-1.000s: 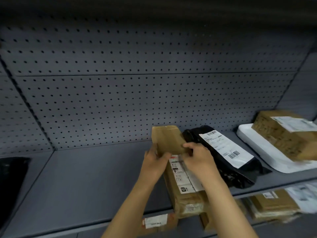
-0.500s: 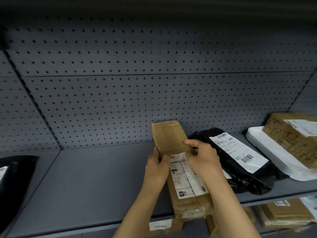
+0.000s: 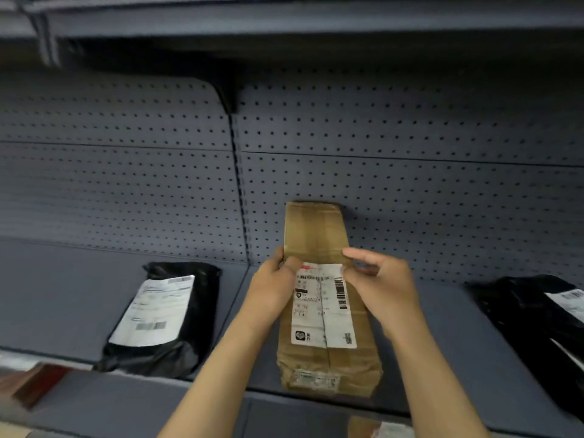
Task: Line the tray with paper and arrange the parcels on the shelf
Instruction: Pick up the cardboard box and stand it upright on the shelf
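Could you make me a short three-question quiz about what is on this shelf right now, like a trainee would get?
1. True or false: both hands touch the brown cardboard parcel.
2. Which face of the brown cardboard parcel carries its white label? A) the one facing the camera B) the far end C) none
3. Fill in: the black bag parcel lies to the ____ of the left hand.

Key: 1 true, the right hand too; 2 A; 3 left.

Dim, cool light is falling from above the cardboard parcel (image 3: 322,298), its white label glaring slightly. Deep shadow is pooling high above it under the upper shelf (image 3: 284,23). Motion blur is smearing everything, worsening towards the bowed frame edges.
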`<state>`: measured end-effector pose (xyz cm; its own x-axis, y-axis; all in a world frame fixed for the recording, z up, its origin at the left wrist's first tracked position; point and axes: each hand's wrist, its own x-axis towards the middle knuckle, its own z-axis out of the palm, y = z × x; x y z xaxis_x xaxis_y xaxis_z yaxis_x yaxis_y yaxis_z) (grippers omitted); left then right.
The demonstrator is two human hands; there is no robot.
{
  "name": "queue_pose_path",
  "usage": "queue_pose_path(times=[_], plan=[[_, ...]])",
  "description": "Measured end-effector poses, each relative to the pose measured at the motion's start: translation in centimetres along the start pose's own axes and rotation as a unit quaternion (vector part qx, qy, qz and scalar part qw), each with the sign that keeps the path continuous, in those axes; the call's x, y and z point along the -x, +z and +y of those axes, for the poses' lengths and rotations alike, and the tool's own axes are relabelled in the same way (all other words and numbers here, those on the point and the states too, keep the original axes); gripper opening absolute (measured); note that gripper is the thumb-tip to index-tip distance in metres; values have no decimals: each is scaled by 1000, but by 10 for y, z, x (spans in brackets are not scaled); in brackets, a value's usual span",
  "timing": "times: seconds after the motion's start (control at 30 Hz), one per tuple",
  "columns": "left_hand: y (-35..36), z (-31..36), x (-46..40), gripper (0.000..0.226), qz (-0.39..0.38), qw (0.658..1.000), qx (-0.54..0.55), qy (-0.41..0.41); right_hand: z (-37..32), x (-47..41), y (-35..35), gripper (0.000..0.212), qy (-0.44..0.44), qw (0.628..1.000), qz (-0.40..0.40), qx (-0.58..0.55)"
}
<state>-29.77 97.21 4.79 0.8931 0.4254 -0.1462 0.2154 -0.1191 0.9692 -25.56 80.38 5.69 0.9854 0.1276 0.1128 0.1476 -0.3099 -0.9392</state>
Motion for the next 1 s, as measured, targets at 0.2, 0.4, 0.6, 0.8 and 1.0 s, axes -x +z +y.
queue_pose_path(times=[0.2, 0.4, 0.6, 0.8, 1.0], plan=[[-132, -8, -5, 43, 46, 997, -61, -12, -41, 21, 114, 28, -18, 998, -49, -24], [-226, -20, -6, 37, 86, 995, -42, -24, -70, 31, 207, 28, -39, 995, -91, -32], [-265, -45, -9, 12, 85, 994, -4, -64, -72, 27, 262, 29, -67, 990, -114, 41], [-272, -75, -26, 13, 76, 992, -32, -96, -53, 24, 287, 29, -70, 986, -134, 73], [-270, -86, -30, 34, 67, 990, 45, -119, -41, 26, 296, 22, -52, 988, -127, 71]])
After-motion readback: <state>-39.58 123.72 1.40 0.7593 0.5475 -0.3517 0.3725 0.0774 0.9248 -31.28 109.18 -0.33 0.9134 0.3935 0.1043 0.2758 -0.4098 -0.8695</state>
